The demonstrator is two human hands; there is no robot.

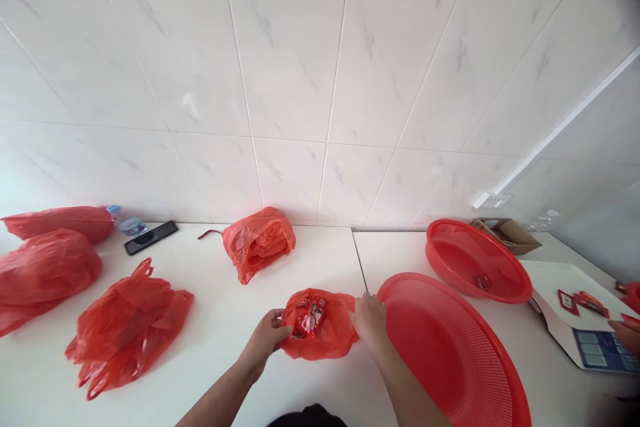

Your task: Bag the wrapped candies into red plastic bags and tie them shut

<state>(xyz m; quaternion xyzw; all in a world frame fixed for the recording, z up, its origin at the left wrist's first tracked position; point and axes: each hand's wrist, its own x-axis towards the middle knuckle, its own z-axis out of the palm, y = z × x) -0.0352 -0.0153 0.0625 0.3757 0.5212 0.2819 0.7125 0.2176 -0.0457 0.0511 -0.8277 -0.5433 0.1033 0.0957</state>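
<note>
Between my hands a red plastic bag [343, 327] is spread with its mouth facing up. Several small red printed packets [313, 319] lie inside it, toward its left side. My left hand [267, 337] pinches the bag's left rim between thumb and fingers. At the opposite rim, my right hand [369, 317] grips the plastic, its fingertips partly hidden. Just right of that hand is a large red plastic basket [425, 333] with a perforated side.
Behind the bag sits a bundled red bag [260, 240]. More red bags [130, 327], a phone [151, 237] and a water bottle [126, 220] lie left. On the right are a smaller red basket [475, 257], a cardboard box [507, 233], a scale [565, 307] holding red packets, and another person's hand [625, 333].
</note>
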